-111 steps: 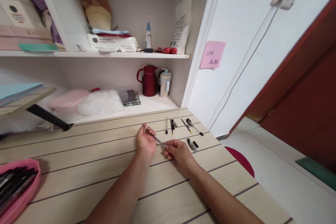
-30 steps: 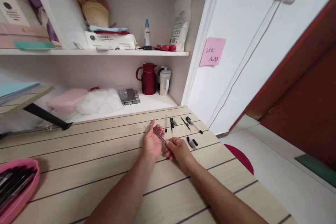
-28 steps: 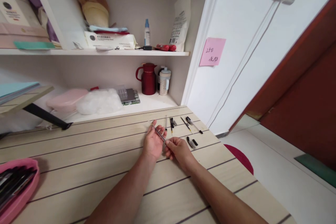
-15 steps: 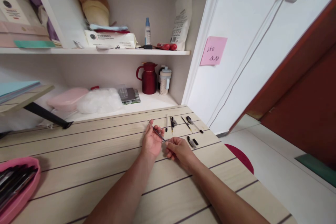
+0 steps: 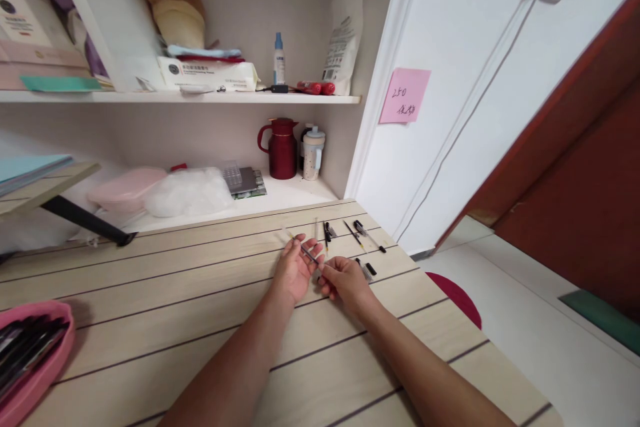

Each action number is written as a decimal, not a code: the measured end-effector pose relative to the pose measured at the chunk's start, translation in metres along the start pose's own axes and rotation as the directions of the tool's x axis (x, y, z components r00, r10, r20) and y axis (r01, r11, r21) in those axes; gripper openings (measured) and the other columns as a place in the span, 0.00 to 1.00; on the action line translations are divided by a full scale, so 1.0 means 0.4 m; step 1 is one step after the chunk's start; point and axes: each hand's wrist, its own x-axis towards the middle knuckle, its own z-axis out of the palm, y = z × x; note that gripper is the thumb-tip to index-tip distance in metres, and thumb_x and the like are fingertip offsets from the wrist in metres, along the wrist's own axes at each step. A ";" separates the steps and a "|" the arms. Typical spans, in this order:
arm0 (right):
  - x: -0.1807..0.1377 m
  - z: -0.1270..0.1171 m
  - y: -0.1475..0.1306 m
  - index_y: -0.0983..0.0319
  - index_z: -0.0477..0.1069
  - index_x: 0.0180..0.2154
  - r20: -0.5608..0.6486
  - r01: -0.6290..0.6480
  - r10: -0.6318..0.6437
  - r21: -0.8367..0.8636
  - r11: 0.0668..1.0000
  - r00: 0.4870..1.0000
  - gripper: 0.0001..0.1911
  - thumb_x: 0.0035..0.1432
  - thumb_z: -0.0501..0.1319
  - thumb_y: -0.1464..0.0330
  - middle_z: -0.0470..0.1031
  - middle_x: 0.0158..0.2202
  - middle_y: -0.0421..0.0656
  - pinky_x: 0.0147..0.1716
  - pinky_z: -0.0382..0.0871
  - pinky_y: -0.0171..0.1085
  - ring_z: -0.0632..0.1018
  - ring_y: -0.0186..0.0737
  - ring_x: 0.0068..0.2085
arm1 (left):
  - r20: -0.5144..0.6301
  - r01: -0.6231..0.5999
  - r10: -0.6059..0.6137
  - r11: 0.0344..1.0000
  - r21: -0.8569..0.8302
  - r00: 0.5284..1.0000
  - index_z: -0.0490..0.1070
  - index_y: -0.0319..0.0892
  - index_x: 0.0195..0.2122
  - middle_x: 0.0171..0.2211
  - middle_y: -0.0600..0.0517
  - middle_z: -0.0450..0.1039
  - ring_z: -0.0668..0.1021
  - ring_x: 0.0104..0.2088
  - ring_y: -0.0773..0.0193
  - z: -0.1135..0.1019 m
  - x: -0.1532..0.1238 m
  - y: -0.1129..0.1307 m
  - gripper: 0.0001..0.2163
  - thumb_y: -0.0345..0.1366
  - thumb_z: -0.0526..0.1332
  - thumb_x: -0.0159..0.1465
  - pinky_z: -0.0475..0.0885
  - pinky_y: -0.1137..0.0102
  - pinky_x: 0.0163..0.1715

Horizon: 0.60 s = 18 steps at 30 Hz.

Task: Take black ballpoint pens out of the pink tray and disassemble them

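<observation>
A thin dark pen refill [image 5: 309, 254] with a clear tail slants between my two hands above the desk. My left hand [image 5: 293, 275], palm up with fingers curled, has it lying across the fingers beside the thumb. At its lower end, the thumb and fingertips of my right hand [image 5: 347, 283] pinch it. Pen parts lie just beyond: a clear barrel [image 5: 317, 229], a black cap [image 5: 328, 232], another refill [image 5: 355, 235] and a clear barrel with a black end [image 5: 373, 239]. Close to my right hand are more black caps [image 5: 371, 268], partly hidden by it.
At left, a pink container [image 5: 70, 327] holds several black pens. A black-legged stand [image 5: 85, 217] rises at the desk's back left. Behind are a red jug [image 5: 283, 150], a pale cup [image 5: 313, 155] and a shelf [image 5: 200, 98]. The desk [image 5: 425, 347] ends at right.
Both hands have shifted slightly to the right with the refill. The fingers of my left hand have moved along it, and my right hand now covers more of the nearby caps.
</observation>
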 end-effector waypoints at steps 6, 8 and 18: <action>-0.003 -0.004 -0.006 0.63 0.62 0.23 0.007 -0.031 0.031 -0.023 0.999 0.999 0.12 0.44 0.61 0.62 0.70 0.15 0.38 0.10 0.55 0.27 0.68 0.29 0.14 | -0.068 -0.013 0.010 0.999 -0.044 0.998 0.65 0.44 0.38 0.31 0.50 0.72 0.77 0.36 0.58 -0.011 0.010 0.008 0.07 0.36 0.57 0.58 0.71 0.62 0.33; -0.003 -0.005 -0.009 0.63 0.62 0.23 0.007 -0.029 0.029 -0.031 0.999 1.000 0.12 0.45 0.60 0.62 0.70 0.15 0.38 0.11 0.55 0.27 0.68 0.29 0.14 | -0.067 0.001 -0.005 0.999 -0.048 0.998 0.65 0.44 0.38 0.31 0.50 0.72 0.77 0.36 0.58 -0.011 0.009 0.005 0.08 0.36 0.58 0.57 0.71 0.61 0.33; -0.001 -0.060 -0.030 0.62 0.66 0.21 -0.033 0.107 -0.247 -0.840 0.532 0.968 0.03 0.43 0.58 0.71 0.72 0.21 0.42 0.21 0.53 0.31 0.69 0.34 0.23 | -0.138 -0.119 0.099 0.982 -0.148 0.986 0.69 0.42 0.35 0.28 0.50 0.72 0.77 0.32 0.63 -0.033 0.034 0.033 0.05 0.31 0.59 0.56 0.72 0.65 0.33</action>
